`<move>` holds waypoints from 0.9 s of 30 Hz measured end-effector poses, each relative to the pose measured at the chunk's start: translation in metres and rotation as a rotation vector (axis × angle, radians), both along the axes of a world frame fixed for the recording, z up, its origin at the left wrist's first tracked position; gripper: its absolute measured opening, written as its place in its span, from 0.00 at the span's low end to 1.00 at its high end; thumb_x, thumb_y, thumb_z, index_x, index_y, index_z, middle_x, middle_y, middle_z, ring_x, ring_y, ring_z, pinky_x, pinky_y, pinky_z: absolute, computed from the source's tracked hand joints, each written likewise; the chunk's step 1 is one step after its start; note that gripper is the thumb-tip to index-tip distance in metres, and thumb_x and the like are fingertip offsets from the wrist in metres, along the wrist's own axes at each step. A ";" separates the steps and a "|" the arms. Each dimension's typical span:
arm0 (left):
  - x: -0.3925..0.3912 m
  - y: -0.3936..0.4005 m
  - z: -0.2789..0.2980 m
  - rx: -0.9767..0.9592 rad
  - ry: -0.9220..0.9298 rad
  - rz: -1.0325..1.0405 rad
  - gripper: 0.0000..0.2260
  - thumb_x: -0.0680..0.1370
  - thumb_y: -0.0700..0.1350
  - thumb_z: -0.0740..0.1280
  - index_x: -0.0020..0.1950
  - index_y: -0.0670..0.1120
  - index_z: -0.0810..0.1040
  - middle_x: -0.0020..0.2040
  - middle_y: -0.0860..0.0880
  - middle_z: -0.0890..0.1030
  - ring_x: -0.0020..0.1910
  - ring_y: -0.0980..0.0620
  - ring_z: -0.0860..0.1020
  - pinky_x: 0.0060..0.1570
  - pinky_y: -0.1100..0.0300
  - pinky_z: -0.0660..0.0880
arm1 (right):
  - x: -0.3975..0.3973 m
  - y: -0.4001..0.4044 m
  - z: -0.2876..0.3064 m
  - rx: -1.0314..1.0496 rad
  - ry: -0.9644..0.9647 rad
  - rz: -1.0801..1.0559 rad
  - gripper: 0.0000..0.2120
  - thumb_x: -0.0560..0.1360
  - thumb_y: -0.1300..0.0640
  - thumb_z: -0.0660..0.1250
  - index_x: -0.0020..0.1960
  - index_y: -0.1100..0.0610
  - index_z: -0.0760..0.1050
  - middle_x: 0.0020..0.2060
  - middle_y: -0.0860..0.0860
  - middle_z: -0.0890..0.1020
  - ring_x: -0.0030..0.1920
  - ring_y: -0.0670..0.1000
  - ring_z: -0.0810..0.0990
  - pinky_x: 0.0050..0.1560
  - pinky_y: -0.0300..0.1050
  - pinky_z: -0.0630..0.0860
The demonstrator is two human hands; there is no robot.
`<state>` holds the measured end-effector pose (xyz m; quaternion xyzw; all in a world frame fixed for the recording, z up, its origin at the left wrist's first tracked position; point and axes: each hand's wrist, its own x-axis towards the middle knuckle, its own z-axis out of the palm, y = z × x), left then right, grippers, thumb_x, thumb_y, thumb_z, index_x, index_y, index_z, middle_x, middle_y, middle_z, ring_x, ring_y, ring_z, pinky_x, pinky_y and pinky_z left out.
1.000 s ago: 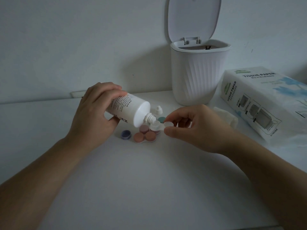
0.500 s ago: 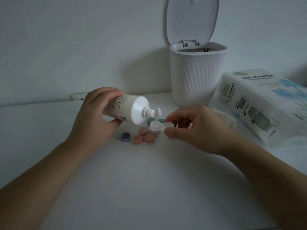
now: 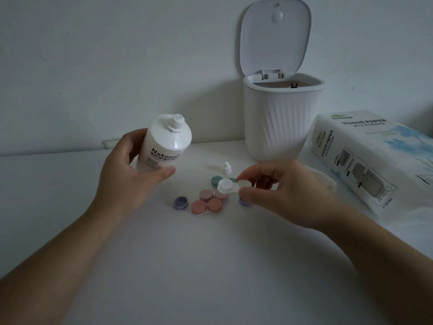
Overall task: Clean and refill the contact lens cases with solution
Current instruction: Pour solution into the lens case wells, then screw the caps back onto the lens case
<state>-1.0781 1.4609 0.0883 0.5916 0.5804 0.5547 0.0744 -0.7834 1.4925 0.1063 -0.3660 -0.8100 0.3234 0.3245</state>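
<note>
Your left hand (image 3: 131, 174) grips one solution bottle (image 3: 164, 144), uncapped, nozzle up; its cap (image 3: 226, 168) sits on the worktop (image 3: 210, 266). Your right hand (image 3: 281, 193) pinches one white lens case (image 3: 230, 186), both wells open, contents unreadable. Two pink cases (image 3: 207, 201), one green case (image 3: 216, 180) partly hidden, two purple caps (image 3: 181, 202). One bin (image 3: 281, 123), lid up. One tissue pack (image 3: 365, 158), cut off right.
</note>
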 end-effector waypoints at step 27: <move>-0.002 0.003 0.001 -0.115 -0.231 0.153 0.34 0.63 0.58 0.78 0.67 0.58 0.73 0.57 0.65 0.82 0.56 0.64 0.80 0.55 0.58 0.77 | 0.000 -0.001 -0.001 0.023 -0.056 0.012 0.08 0.70 0.49 0.76 0.48 0.40 0.83 0.40 0.40 0.84 0.40 0.43 0.81 0.43 0.30 0.76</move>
